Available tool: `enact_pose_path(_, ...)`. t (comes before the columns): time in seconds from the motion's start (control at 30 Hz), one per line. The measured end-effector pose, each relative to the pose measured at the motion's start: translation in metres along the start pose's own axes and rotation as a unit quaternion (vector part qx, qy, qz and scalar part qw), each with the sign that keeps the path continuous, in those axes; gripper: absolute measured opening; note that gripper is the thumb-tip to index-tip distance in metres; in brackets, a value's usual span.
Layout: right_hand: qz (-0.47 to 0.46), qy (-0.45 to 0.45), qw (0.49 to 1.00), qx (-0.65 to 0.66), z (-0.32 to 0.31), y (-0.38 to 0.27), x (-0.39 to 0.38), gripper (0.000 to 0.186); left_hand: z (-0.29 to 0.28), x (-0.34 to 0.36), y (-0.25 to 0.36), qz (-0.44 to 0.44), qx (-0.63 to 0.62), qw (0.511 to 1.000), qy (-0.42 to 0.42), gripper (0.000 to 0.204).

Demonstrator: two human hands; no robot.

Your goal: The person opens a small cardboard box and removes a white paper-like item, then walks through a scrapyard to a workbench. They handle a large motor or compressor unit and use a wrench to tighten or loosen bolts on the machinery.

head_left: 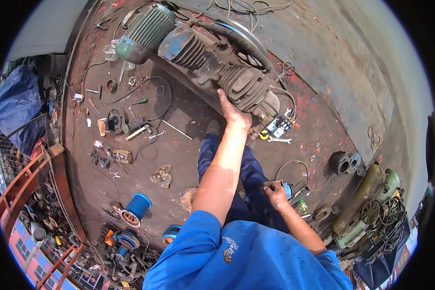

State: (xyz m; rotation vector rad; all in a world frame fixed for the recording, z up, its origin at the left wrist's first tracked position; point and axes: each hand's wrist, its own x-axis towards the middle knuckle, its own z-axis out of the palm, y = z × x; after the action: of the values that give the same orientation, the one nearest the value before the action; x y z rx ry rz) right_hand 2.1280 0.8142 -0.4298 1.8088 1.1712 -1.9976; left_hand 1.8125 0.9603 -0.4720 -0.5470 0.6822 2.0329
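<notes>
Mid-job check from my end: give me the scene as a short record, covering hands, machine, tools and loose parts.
Left hand: reaching forward, against a dusty grey-brown finned metal cylinder; grip partly hidden
Right hand: lower, next to a small blue-and-silver cylindrical part; grip unclear
Dusty machine assembly: finned cylinder towards its right, green ribbed metal motor at its left
Floor tools, left: hammer with pale handle, green-handled screwdriver
Floor tool, right: silver open-ended metal spanner
Loose part, lower left: bright blue cylinder with metal rim

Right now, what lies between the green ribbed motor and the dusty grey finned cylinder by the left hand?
A blue-patched finned metal cylinder lies between them, in the head view.
</notes>
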Motion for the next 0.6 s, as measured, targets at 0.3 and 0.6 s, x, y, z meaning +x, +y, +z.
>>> enact_pose_path(0.3, 0.0, 0.006, 0.999, -0.042, 0.022, -0.005, -0.004, 0.026, 0.004, -0.002, 0.01, -0.006, 0.002, 1.0, 0.022, 0.073)
enact_pose_path(0.6, -0.017, 0.005, 0.995, -0.097, 0.043, -0.021, -0.015, 0.03, -0.02, 0.01, 0.004, -0.009, 0.053, 0.993, 0.102, 0.088)
